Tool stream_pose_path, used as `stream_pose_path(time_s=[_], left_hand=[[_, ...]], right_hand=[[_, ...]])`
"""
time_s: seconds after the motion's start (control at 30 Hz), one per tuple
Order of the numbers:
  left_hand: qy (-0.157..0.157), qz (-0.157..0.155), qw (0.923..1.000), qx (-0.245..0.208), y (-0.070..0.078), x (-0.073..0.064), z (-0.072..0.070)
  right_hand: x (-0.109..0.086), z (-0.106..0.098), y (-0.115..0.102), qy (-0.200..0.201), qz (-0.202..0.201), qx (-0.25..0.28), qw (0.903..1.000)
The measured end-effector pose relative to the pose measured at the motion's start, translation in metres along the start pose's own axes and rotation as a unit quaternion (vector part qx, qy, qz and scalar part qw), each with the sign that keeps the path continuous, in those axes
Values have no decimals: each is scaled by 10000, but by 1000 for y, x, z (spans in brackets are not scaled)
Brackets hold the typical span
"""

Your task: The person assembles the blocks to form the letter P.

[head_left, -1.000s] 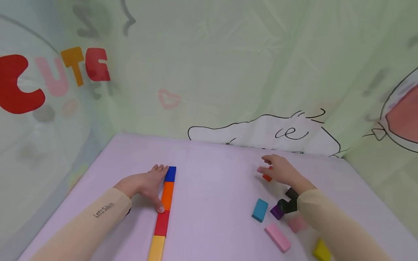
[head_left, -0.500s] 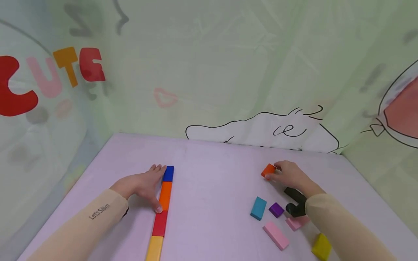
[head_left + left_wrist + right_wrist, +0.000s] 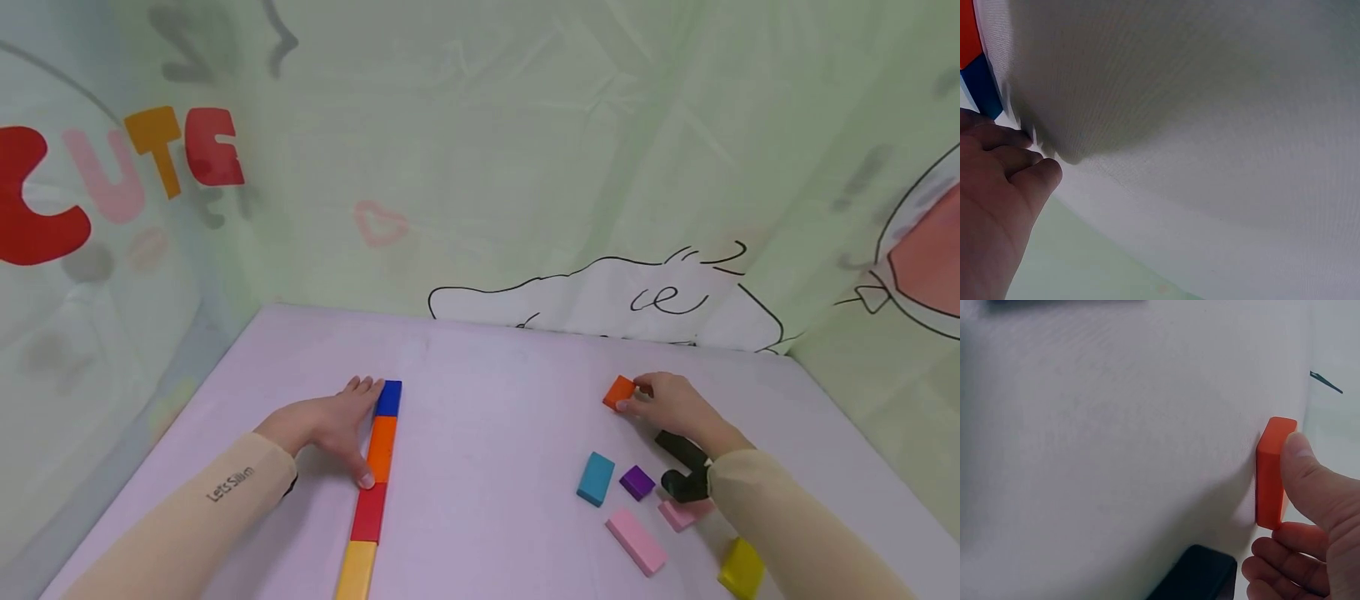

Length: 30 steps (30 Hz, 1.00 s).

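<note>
A straight row of blocks lies on the left: a blue block (image 3: 388,398), an orange block (image 3: 381,448), a red block (image 3: 369,512) and a pale yellow block (image 3: 356,571). My left hand (image 3: 339,425) rests along its left side, fingertips at the blue block and thumb by the orange and red join. In the left wrist view those fingers look extended. At the right, my right hand (image 3: 673,406) pinches a separate orange block (image 3: 1269,475) between thumb and fingers, with the block right at the table surface.
Nearer me on the right lie a teal block (image 3: 596,479), a purple block (image 3: 637,482), a pink block (image 3: 635,542), another pink block (image 3: 684,512) and a yellow block (image 3: 742,568). Black gear (image 3: 684,467) sits by the right wrist. A printed curtain (image 3: 480,167) rises behind the table.
The right hand has come from above the loose orange block to its right side and now pinches it. The left hand has stayed beside the row; the head view has shifted slightly.
</note>
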<state>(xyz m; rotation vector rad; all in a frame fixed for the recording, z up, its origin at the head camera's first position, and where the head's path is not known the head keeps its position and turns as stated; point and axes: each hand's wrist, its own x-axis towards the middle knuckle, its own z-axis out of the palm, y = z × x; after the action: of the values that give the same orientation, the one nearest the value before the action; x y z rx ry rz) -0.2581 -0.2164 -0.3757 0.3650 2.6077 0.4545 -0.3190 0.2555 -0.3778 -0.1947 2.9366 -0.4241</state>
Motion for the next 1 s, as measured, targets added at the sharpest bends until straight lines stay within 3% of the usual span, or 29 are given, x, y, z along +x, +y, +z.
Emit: stream_pose_path(time_s=[0.17,0.37,0.57,0.8,1.0], left_hand=[[-4,-107,9999,11,-1,1,2],[-24,-161,9998,71,-2,2,1],[-78,-184,9998,96,-2,4,1],[-22,-111,9999,18,-2,3,1],[-22,-141,9999,52,-1,4,0]], right_hand=[[5,2,-8,-14,-110,-44,9999],[17,8,-32,-32,-391,-26,9992],[33,19,-70,-132,-700,87,9974],[50,34,-121,-300,-752,224,9965],[60,43,-155,-270,-1197,130,9924]])
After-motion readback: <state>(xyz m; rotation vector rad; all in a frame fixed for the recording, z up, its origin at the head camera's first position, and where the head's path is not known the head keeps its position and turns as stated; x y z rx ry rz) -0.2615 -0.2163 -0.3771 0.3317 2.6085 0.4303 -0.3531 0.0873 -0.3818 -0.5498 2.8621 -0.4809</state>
